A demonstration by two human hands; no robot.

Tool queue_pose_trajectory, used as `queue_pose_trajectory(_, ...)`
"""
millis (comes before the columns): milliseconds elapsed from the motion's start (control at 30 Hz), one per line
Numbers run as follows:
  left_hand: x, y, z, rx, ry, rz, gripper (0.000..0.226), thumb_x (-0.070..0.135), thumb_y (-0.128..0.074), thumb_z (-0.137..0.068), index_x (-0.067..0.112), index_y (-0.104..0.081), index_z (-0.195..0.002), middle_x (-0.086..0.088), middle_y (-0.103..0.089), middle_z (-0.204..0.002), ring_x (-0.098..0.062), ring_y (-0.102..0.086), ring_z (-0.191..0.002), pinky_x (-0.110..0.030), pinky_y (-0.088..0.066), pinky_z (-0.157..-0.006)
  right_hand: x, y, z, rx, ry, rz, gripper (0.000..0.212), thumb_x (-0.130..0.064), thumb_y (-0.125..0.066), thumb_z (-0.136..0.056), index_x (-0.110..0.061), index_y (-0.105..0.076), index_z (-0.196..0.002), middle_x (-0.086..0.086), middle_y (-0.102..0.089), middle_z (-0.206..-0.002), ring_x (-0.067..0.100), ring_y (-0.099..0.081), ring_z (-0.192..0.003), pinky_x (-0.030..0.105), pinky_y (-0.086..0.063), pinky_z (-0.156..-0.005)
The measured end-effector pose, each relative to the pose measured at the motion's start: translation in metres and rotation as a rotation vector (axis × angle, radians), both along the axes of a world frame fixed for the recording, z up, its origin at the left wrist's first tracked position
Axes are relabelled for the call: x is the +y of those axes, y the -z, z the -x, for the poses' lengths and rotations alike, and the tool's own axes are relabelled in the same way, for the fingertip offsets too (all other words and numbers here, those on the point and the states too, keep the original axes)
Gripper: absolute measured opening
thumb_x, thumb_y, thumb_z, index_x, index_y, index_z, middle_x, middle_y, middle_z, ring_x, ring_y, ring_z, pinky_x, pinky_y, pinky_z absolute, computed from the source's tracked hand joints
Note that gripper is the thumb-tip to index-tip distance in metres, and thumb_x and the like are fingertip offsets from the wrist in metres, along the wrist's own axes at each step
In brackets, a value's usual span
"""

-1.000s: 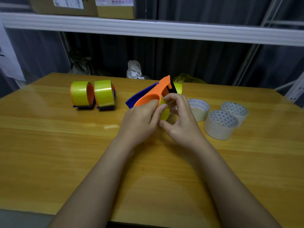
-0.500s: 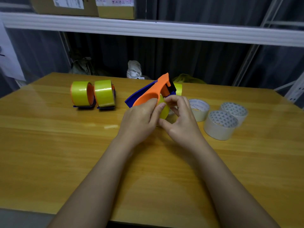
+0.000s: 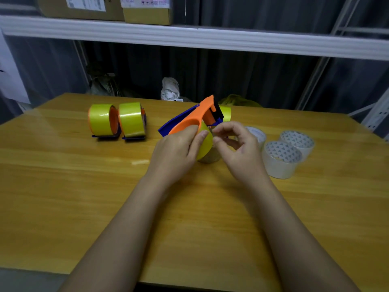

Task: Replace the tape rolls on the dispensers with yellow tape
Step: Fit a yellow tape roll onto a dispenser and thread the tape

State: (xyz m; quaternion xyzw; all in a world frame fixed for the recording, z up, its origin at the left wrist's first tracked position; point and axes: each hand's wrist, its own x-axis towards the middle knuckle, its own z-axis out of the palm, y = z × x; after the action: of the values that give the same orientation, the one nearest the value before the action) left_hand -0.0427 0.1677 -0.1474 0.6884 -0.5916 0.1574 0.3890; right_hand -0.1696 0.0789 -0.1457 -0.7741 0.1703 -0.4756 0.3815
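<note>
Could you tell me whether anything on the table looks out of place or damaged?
Nothing stands out. One small pale scrap lies loose on the table beside the left hand; I cannot tell what it is.

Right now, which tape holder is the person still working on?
The tilted orange dispenser in the middle: the left hand grips it and its yellow roll. The two loaded dispensers stand untouched at far left.

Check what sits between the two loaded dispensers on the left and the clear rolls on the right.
Head view: the orange-and-blue dispenser with its yellow roll, held by the left hand, with the right hand at the roll's edge.
</note>
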Motion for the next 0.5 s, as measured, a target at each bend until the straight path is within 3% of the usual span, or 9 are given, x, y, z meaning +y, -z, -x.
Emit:
queue_pose_trajectory(100,0.0006,-0.0002,0.0033,-0.042,0.027,-0.017,0.044,0.047,-0.027,-0.095,0.016,-0.055,-0.085,0.009,-0.047,-0.062,-0.013,-0.047,-0.051,-0.020,-0.029,-0.046,-0.0038,-0.0004,0.0004,-0.041,0.141,0.017,0.018,-0.010,-0.062,-0.090,-0.028,-0.065,-0.091,-0.009,-0.065,-0.090,0.006,-0.063,-0.087,0.014,-0.050,-0.074)
queue_pose_trajectory(200,0.0008,-0.0013,0.0059,-0.095,0.045,-0.030,0.041,0.044,-0.030,-0.096,0.015,-0.057,-0.085,0.011,-0.045,-0.063,-0.012,-0.044,-0.051,-0.015,-0.021,-0.050,-0.0037,0.0007,-0.0005,-0.005,0.156,0.076,0.013,-0.010,-0.062,-0.091,-0.018,-0.071,-0.096,-0.008,-0.066,-0.089,0.000,-0.061,-0.086,0.010,-0.047,-0.073)
queue_pose_trajectory(300,0.0000,-0.0007,0.0068,-0.155,0.030,-0.030,0.039,0.042,-0.032,-0.096,0.014,-0.056,-0.082,0.009,-0.047,-0.062,-0.016,-0.045,-0.050,-0.022,-0.021,-0.052,-0.0026,0.0009,-0.0004,0.021,0.183,0.167,0.013,-0.010,-0.064,-0.089,-0.010,-0.074,-0.097,-0.009,-0.065,-0.089,-0.009,-0.059,-0.085,0.007,-0.047,-0.073)
queue_pose_trajectory(500,-0.0019,0.0027,0.0069,-0.229,0.024,-0.024,0.038,0.039,-0.033,-0.098,0.013,-0.055,-0.081,0.004,-0.053,-0.061,-0.018,-0.049,-0.049,-0.028,-0.032,-0.057,-0.0038,-0.0001,0.0000,0.037,0.207,0.141,0.010,-0.011,-0.069,-0.086,-0.010,-0.076,-0.094,-0.006,-0.069,-0.086,0.005,-0.063,-0.085,0.018,-0.052,-0.073)
